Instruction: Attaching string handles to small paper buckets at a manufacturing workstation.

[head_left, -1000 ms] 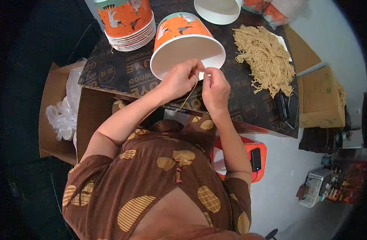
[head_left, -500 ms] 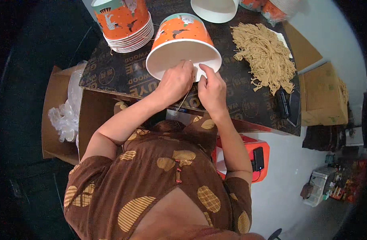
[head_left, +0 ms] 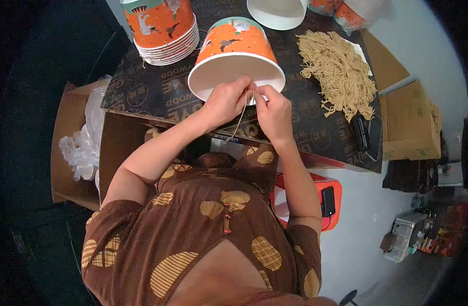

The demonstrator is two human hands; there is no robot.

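Observation:
An orange paper bucket (head_left: 237, 45) with a white inside and a green band lies on its side on the table, its mouth toward me. At the near rim my left hand (head_left: 229, 100) and my right hand (head_left: 272, 109) come together, fingertips pinched. Between them runs a thin tan cord (head_left: 239, 124), whose loose end hangs down past the table edge from the left fingers. Both hands grip this cord close to the rim. The exact spot where it meets the bucket is hidden behind the fingers.
A stack of orange buckets (head_left: 165, 30) stands at the left, a white bucket (head_left: 277, 13) at the back. On the right lie a heap of tan cords (head_left: 341, 71) and a black tool (head_left: 363, 133). Cardboard boxes (head_left: 411, 120) flank the table; a red stool (head_left: 332, 196) stands below.
My fingertips have drawn closer together at the bucket's rim, and the cord now shows between them. The right hand has turned slightly inward. The bucket has barely shifted.

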